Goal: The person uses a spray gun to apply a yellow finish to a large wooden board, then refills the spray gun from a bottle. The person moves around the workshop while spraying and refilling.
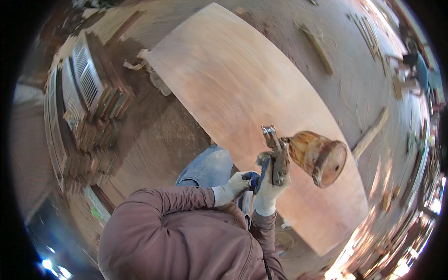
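Note:
My right hand (269, 195), in a white and blue work glove, is closed around the handle of a spray gun (279, 161). A stained, round paint cup (310, 151) is fixed to the gun's side. The metal nozzle points away from me, over a large wooden panel (233, 84) with a pale reddish-brown face. Close to the base of the gun, my left hand (233, 187) is gloved the same way, its fingers closed. What they grip is hidden. Below my hands, one jean-clad knee (210, 163) shows beside the panel's edge.
Stacks of slatted, louvred wooden panels (86, 88) stand at the left. Right of the large panel lie a rough wooden stick (371, 133) and a shorter wood strip (318, 50). Long thin strips (366, 35) lie farther off. More timber lines the right rim.

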The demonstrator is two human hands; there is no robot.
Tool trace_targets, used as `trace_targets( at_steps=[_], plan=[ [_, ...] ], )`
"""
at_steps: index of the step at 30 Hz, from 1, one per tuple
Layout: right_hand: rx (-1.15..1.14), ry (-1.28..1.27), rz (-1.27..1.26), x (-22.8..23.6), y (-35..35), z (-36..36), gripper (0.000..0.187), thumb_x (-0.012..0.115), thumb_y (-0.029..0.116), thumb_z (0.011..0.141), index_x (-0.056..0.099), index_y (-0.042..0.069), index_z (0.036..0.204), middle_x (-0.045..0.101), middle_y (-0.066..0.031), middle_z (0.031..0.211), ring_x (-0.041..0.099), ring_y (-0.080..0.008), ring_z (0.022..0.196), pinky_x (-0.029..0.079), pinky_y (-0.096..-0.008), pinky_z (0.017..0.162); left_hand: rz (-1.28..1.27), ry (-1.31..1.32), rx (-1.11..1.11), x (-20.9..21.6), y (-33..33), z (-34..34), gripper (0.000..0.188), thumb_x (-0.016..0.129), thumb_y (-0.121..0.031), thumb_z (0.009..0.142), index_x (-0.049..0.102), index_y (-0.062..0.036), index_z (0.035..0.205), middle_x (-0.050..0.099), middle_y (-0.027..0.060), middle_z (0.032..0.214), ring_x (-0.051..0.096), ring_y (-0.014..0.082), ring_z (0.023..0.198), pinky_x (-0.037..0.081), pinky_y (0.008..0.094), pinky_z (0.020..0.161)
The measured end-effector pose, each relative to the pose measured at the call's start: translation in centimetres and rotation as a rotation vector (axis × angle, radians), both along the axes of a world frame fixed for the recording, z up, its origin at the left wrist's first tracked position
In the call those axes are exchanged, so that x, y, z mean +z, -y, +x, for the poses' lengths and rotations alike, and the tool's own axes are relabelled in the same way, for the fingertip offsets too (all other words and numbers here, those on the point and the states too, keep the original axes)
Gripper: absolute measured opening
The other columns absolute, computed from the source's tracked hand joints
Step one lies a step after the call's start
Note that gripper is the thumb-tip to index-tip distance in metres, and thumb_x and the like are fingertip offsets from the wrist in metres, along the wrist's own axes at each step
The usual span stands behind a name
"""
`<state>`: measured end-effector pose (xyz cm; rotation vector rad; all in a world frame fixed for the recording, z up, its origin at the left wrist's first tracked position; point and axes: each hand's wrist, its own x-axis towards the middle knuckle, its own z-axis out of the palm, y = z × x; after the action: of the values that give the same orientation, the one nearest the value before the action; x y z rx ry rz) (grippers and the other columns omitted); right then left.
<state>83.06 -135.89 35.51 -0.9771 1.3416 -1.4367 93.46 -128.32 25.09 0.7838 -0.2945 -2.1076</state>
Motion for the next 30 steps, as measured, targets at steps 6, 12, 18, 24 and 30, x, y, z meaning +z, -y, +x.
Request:
trace_targets(
  at_steps=[6, 12, 18, 24, 30],
  plan=[
    [-0.044, -0.048, 0.311, -7.9, -2.5, -1.5, 0.047, 0.062, -0.008, 0.100, 0.052, -0.004, 0.146, 0.071, -0.0123, 0.125, 0.068, -0.0152, 0.108, 0.054, -0.0308, 0.095, 0.108, 0.258, -0.389, -5.6, 0.8, 2.7, 0.032, 0.064, -0.007, 0.104, 0.065, -0.0036, 0.136, 0.073, -0.0005, 0.116, 0.066, 0.0103, 0.103, 0.054, 0.0285, 0.095],
    [-0.374, -0.071, 0.462, -19.0, -6.1, -10.9, 0.043, 0.060, -0.001, 0.104, 0.052, -0.002, 0.146, 0.072, -0.0095, 0.122, 0.068, -0.0155, 0.108, 0.054, -0.0309, 0.097, 0.143, 0.895, -0.822, -18.0, -3.2, 3.9, 0.040, 0.063, -0.018, 0.106, 0.061, -0.0031, 0.143, 0.071, 0.0011, 0.123, 0.063, 0.0087, 0.107, 0.051, 0.0255, 0.091],
    [-0.408, 0.017, 0.715, -32.7, -8.6, -12.2, 0.042, 0.064, 0.001, 0.102, 0.056, -0.003, 0.144, 0.072, -0.0085, 0.118, 0.066, -0.0130, 0.103, 0.054, -0.0299, 0.092, 0.289, 0.696, -0.802, -25.2, -7.4, -3.0, 0.044, 0.059, -0.023, 0.108, 0.057, -0.0004, 0.146, 0.070, 0.0085, 0.129, 0.066, 0.0144, 0.113, 0.052, 0.0289, 0.098],
    [-0.258, 0.001, 0.803, -39.5, -10.5, -10.1, 0.043, 0.069, 0.005, 0.099, 0.059, -0.005, 0.139, 0.074, -0.0152, 0.120, 0.070, -0.0181, 0.106, 0.055, -0.0339, 0.093, 0.771, -0.003, -0.140, -29.8, -13.1, -6.4, 0.049, 0.064, -0.010, 0.102, 0.052, -0.0012, 0.149, 0.070, 0.0091, 0.128, 0.071, 0.0216, 0.109, 0.057, 0.0359, 0.097],
    [-0.236, -0.109, 0.788, -43.3, -10.1, -6.6, 0.040, 0.068, 0.005, 0.098, 0.059, -0.005, 0.136, 0.074, -0.0183, 0.116, 0.073, -0.0250, 0.103, 0.056, -0.0378, 0.092, 0.890, 0.234, -0.249, -32.7, -10.4, -3.5, 0.034, 0.054, 0.002, 0.102, 0.064, -0.0022, 0.134, 0.074, 0.0065, 0.113, 0.072, 0.0181, 0.093, 0.059, 0.0331, 0.082]
  ],
)
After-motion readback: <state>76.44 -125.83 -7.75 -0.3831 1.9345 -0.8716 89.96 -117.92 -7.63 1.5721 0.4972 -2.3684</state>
